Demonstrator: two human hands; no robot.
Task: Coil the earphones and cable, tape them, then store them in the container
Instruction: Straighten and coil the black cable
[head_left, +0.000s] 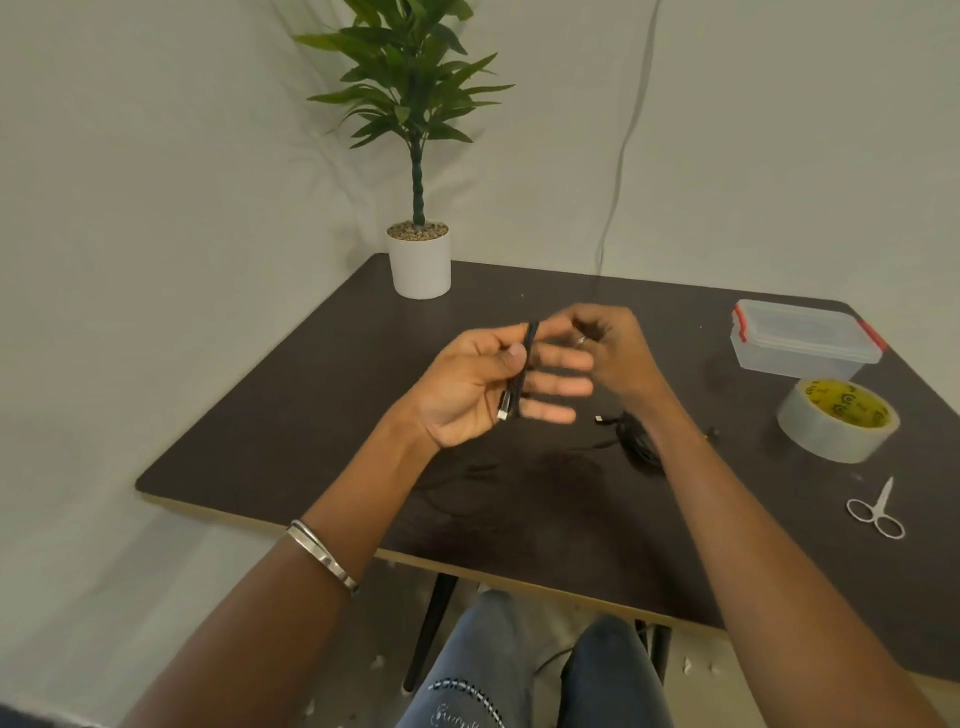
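My left hand (483, 384) is raised over the dark table (322, 415), palm up, with the thumb pressing a black cable (529, 348) wound around its fingers. The cable's silver plug (503, 413) hangs near the palm. My right hand (613, 348) is just behind the left fingers, its fingertips pinched on what looks like the cable's loose strand, though blur hides the grip. A tangle of black earphones (631, 436) lies on the table under my right wrist. The clear plastic container (802, 338) with red clips stands closed at the far right.
A roll of clear tape (836, 423) with a yellow core lies in front of the container. Small silver scissors (878, 509) lie near the right front edge. A potted plant (420, 260) stands at the table's far left corner.
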